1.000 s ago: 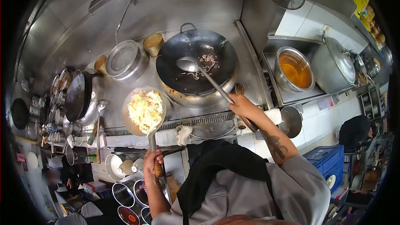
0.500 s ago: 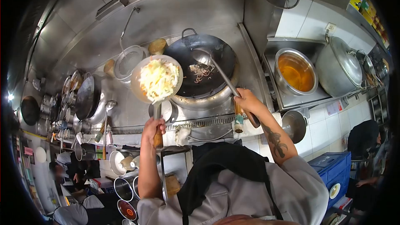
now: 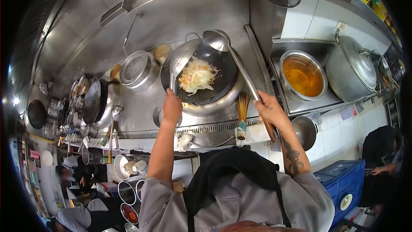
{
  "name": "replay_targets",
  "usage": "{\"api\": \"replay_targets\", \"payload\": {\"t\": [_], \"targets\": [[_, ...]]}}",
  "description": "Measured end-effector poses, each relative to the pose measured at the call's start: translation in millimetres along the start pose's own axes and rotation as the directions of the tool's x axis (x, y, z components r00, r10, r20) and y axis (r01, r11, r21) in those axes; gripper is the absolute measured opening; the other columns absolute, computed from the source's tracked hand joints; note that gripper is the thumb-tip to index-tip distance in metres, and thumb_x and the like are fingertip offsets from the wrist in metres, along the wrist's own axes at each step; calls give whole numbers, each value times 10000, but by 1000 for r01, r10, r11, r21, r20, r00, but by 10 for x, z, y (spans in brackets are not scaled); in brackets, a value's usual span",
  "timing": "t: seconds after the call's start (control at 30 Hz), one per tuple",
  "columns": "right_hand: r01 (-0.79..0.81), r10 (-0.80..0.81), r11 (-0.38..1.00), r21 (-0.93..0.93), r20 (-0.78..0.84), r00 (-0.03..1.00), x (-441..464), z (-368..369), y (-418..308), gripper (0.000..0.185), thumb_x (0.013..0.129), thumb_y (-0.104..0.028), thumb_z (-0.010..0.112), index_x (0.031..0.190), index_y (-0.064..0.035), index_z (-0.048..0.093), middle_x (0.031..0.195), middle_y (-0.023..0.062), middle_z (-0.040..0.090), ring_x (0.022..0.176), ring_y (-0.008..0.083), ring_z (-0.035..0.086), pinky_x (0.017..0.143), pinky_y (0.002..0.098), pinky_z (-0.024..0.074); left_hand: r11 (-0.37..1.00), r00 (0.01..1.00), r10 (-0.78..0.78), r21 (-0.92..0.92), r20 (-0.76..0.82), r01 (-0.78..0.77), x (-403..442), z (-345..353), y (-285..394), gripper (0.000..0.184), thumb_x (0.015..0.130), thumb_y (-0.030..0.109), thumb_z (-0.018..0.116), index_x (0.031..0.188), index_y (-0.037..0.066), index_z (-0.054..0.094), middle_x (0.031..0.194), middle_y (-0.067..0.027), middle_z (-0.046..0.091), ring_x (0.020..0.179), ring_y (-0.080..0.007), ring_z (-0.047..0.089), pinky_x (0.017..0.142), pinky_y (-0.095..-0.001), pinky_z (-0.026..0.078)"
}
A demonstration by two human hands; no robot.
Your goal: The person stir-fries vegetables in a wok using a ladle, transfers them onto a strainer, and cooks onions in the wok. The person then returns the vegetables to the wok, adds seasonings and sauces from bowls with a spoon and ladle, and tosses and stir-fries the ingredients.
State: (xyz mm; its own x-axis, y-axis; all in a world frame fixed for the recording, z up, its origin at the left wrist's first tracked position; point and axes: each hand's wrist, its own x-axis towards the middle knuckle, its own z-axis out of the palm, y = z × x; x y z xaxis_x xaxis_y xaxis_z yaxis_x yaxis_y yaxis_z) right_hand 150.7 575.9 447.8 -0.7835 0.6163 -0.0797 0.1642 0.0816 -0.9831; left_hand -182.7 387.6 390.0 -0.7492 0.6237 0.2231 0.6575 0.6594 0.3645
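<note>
My left hand (image 3: pixel 172 106) is wrapped round the handle of a perforated strainer (image 3: pixel 183 56), which is tipped on its side over the left part of a black wok (image 3: pixel 223 83). Pale shredded vegetables (image 3: pixel 198 76), blurred by motion, lie or fall in the wok beside the strainer. A few thin purplish strips show at their right edge. My right hand (image 3: pixel 268 105) grips the long handle of a metal ladle (image 3: pixel 216 40), whose bowl is above the wok's far rim.
A bamboo brush (image 3: pixel 242 114) stands right of the wok's near side. Left are a lidded steel pot (image 3: pixel 136 72) and stacked pans. On the right are a bowl of orange liquid (image 3: pixel 302 76), a large lidded pot (image 3: pixel 349 64) and a blue crate (image 3: pixel 339 184). People are at both sides.
The strainer has moved right over the wok and tipped, and its vegetables have left it. The ladle bowl has risen from inside the wok to its far rim.
</note>
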Motion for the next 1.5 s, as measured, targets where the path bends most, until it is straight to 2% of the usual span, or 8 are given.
{"api": "replay_targets", "payload": {"t": [0.33,0.67,0.77,0.87,0.97,1.07,1.27,1.5], "targets": [[55,-57,998,-24,-104,993,-230,-119,-173,460,933,-97,541,1347,60,418,693,-18,480,486,53,456,461,223,388,858,996,64,506,62,-87,505,75,-185,535,867,28,518,1347,-81,308,963,-184,592,809,-311,679,665,-376,569],[51,-44,998,43,-135,990,-379,-193,-130,494,936,-79,543,1380,61,378,674,-27,468,494,44,437,459,218,378,885,996,-3,464,86,-37,792,25,-242,522,873,36,493,1348,-90,317,1014,-252,578,836,-348,668,702,-403,561],[35,-28,998,49,-137,990,-372,-251,-101,522,912,-102,577,1365,78,387,691,6,508,528,62,475,482,232,403,938,992,117,335,-52,-93,715,-103,-224,460,860,53,521,1284,-69,388,953,-252,597,829,-357,668,690,-400,552],[68,-82,994,-81,-176,981,-347,-224,41,547,890,-115,606,1354,82,396,716,43,544,577,84,511,523,255,439,982,997,61,-177,-54,-70,639,-170,-258,400,856,74,554,1220,-44,438,840,-175,610,680,-276,660,576,-344,530],[227,-299,919,-321,-194,934,-194,-137,258,542,866,-99,610,1347,54,413,802,183,617,666,249,616,625,348,500,626,942,-230,-703,246,337,334,-697,386,397,849,94,592,1199,-36,455,773,-90,578,546,-174,575,476,-293,462],[350,-447,824,-445,-132,885,-4,34,423,503,863,-92,586,1327,30,434,924,270,622,781,428,623,697,443,510,668,964,-221,-698,145,258,171,-591,330,418,858,108,592,1227,-29,449,724,-50,538,497,-109,502,422,-271,415],[355,-367,666,-656,127,922,223,155,258,483,874,-99,563,1329,1,437,1025,270,601,826,439,616,734,482,509,768,994,-111,-635,-11,79,-229,-151,122,433,844,95,592,1233,-46,464,730,-72,569,494,-106,512,440,-268,418],[288,-232,561,-776,187,955,61,-126,249,481,841,-89,590,1304,-4,489,1067,269,615,904,414,623,784,461,510,496,897,-406,-782,176,378,-670,-586,6,325,874,103,578,1167,-2,483,732,-52,545,485,-101,492,411,-271,396]]}}
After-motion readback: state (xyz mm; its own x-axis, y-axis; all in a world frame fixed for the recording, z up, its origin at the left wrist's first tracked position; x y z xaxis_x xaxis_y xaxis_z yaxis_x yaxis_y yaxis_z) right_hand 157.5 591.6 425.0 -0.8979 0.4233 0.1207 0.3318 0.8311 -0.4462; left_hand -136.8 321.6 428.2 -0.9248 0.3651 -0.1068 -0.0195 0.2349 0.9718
